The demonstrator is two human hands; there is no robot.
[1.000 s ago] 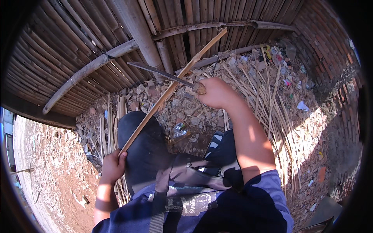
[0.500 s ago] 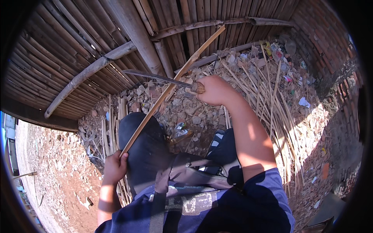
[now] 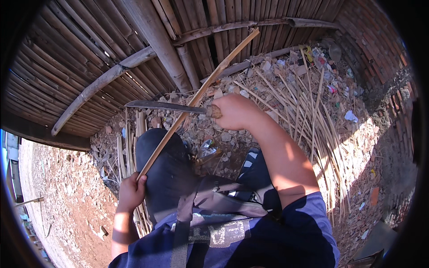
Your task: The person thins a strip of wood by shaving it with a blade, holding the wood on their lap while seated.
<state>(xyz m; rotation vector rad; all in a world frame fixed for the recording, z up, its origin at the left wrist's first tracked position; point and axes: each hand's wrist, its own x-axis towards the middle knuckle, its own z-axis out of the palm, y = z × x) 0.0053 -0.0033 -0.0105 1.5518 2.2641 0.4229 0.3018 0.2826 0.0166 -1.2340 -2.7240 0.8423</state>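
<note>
A long, pale bamboo strip (image 3: 213, 77) runs slantwise from my left hand up to the far wall. My left hand (image 3: 132, 191) is closed round its near end, beside my left knee. In my right hand (image 3: 237, 111) is the wooden handle of a machete (image 3: 167, 106), the fingers wrapped round it. The dark blade points left and crosses the strip near its middle. Blade and strip appear to touch there. The strip passes over my left thigh, and its far end stands up in front of the bamboo wall.
Split bamboo strips (image 3: 321, 147) lie in a heap to the right, and others (image 3: 129, 147) beside my left leg. A bamboo wall (image 3: 103, 67) with a thick post stands ahead. A brick wall (image 3: 375, 40) rises at the right. Rubble and litter, including a clear plastic wrapper (image 3: 206, 149), cover the ground.
My right hand has drawn the machete down along the strip toward me and a little to the left. The left hand and the strip have stayed almost still.
</note>
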